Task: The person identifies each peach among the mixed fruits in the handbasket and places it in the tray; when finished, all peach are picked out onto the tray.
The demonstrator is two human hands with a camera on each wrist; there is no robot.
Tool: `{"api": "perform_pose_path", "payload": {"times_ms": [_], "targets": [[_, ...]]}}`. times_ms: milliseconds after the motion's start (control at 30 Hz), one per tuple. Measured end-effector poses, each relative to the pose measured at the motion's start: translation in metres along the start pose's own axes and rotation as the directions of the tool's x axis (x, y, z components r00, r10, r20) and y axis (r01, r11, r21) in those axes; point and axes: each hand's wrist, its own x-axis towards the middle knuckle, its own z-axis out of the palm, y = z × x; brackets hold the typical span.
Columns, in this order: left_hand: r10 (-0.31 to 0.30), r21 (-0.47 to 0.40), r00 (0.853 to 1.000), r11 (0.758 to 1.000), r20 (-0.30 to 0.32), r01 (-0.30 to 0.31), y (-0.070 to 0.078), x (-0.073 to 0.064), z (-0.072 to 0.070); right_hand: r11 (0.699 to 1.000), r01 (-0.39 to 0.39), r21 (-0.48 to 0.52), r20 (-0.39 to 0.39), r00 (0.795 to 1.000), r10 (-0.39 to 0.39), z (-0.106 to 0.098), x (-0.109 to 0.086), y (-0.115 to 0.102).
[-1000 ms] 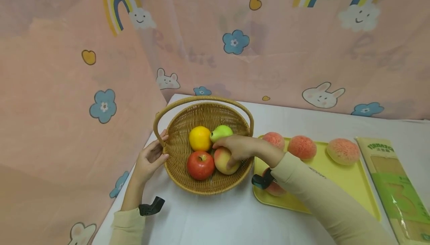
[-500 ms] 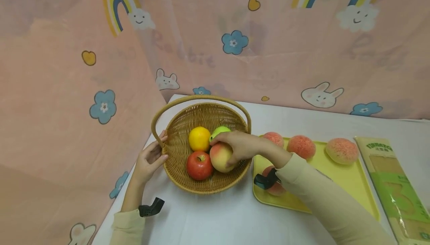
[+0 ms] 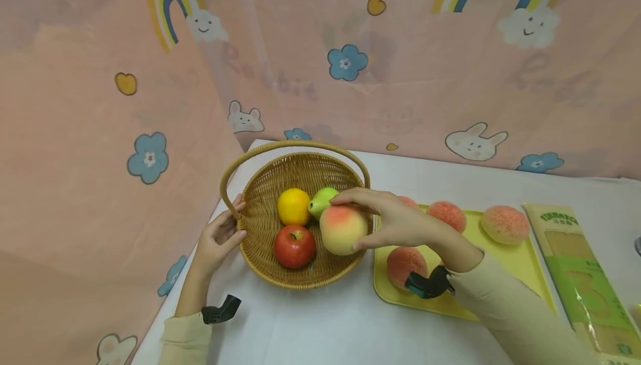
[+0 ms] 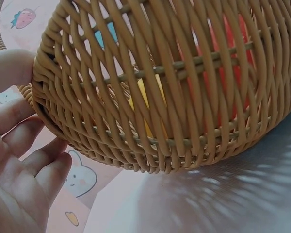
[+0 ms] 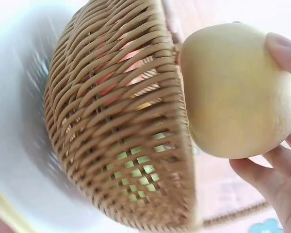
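A large yellow-pink peach [image 3: 343, 230] is gripped by my right hand [image 3: 395, 220], thumb on one side and fingers on the other. In the right wrist view the peach [image 5: 233, 92] is up at the rim of the wicker basket [image 5: 121, 97]. My left hand [image 3: 216, 242] pinches the left rim of the basket [image 3: 260, 242] near the foot of its handle; the left wrist view shows thumb and fingers about the rim. Inside the basket lie a yellow orange-like fruit [image 3: 293, 207], a red apple [image 3: 294, 247] and a green pear [image 3: 321, 201], the pear partly behind my right hand.
On the right, a yellow tray [image 3: 481, 253] holds several pinkish-red peaches [image 3: 504, 224], some partly hidden by my right arm. Beyond it lies a flat package with a green band [image 3: 581, 276]. A printed cloth wall [image 3: 410, 92] stands behind and to the left of the white table [image 3: 310, 320].
The yellow-pink peach has risen from among the fruit in the basket toward its right rim, held in my right hand. My left hand has stayed on the basket's rim.
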Motion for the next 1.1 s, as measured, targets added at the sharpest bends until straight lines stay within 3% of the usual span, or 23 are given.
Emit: {"api": "perform_pose_path", "payload": {"times_ms": [267, 500, 600, 767, 900, 1000, 1100], "targets": [[0.005, -0.017, 1.000, 1.000, 0.006, -0.005, 0.000, 0.001, 0.000, 0.996, 0.055, 0.066, -0.172, 0.984, -0.043, -0.016, -0.055, 0.002], [0.006, -0.023, 1.000, 1.000, 0.008, -0.006, -0.001, 0.001, 0.000, 1.000, -0.017, -0.017, -0.327, 0.945, 0.011, -0.026, -0.114, 0.017], [0.013, -0.028, 1.000, 1.000, 0.006, -0.013, -0.002, -0.001, -0.001, 0.999, -0.020, -0.038, -0.402, 0.916, 0.003, -0.025, -0.139, 0.029], [0.028, -0.053, 1.000, 0.998, 0.014, -0.027, -0.003, -0.006, -0.003, 0.998, -0.040, 0.038, -0.499, 0.865, 0.053, -0.024, -0.177, 0.049], [0.045, -0.069, 0.999, 0.997, 0.015, -0.044, -0.004, -0.006, -0.004, 0.982, -0.183, 0.049, -0.560, 0.809, 0.179, -0.021, -0.207, 0.061], [0.045, -0.072, 0.999, 0.996, 0.015, -0.043, -0.004, -0.004, -0.003, 0.948, -0.316, 0.042, -0.596, 0.753, 0.277, -0.015, -0.228, 0.071], [0.035, -0.063, 0.999, 0.997, 0.017, -0.034, -0.004, -0.003, -0.002, 0.914, -0.399, 0.070, -0.602, 0.714, 0.357, -0.007, -0.246, 0.082]]}}
